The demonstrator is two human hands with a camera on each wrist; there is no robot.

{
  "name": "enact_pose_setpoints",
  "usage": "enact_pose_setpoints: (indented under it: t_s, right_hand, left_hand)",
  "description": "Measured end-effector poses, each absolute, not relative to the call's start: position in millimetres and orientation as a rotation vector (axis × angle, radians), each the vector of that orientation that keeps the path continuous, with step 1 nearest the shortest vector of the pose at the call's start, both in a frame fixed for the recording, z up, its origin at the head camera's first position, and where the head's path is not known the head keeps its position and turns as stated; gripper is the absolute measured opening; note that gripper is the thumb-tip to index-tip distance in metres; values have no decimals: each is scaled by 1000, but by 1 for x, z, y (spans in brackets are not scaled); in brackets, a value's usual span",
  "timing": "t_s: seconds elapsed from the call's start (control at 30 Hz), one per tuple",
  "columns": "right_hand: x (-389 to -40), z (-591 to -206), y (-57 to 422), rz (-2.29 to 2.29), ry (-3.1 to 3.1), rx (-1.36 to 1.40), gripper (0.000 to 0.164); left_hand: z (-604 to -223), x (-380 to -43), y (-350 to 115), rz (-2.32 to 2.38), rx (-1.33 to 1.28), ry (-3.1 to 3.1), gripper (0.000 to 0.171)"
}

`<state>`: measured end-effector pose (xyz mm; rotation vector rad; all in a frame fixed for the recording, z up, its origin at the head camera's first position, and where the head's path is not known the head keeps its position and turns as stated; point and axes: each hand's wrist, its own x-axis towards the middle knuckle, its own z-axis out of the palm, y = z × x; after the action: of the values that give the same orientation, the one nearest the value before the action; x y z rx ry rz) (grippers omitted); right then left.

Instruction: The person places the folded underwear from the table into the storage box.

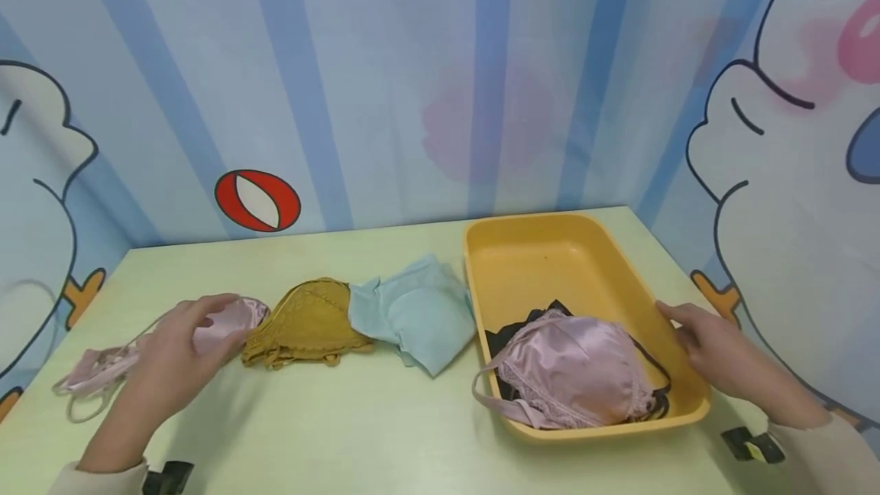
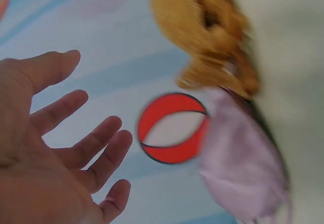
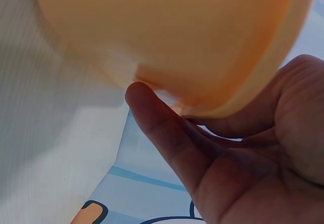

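A plain pale cream fabric sleeve (image 1: 99,481) is worn on the left arm and a matching one (image 1: 828,453) on the right. Both are finished at the wrist, below a bare left hand (image 1: 177,354) and right hand (image 1: 722,354). Beside each cuff a small black angular device (image 1: 752,445) is seen, the right marked by a yellow-green patch (image 1: 755,451).

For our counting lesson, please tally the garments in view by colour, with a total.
Pink bras: 2 (one in the tray, one by the left hand, partly hidden)
Mustard bra: 1
Pale blue bra: 1
Black garment: 1 (mostly covered)
Total garments showing: 5
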<state>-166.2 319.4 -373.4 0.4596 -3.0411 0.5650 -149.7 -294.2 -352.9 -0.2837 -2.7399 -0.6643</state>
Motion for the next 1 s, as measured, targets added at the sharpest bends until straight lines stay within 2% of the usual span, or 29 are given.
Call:
enact_pose_setpoints:
  t_s: [0.3,0.43,0.6,0.87,1.0]
  right_hand:
    - [-167,-373,317,569,-3060,435,43]
    - [-166,-373,318,578,-3065,429,43]
    - [-166,-374,318,587,-3058,435,42]
    - [-167,-374,318,577,-3049,459,41]
    - [-167,-373,319,568,-3056,457,42]
  left_hand:
    - [-378,-155,-357,-571,-125,-2846,54]
    - [-379,-164,-371,-541,-22,-2990,69]
    - [-384,-176,-381,-532,88,-3144,87]
    - [-393,-190,-382,-650,159,-3214,95]
    - [-396,-192,-379,-662,83,-3185,90]
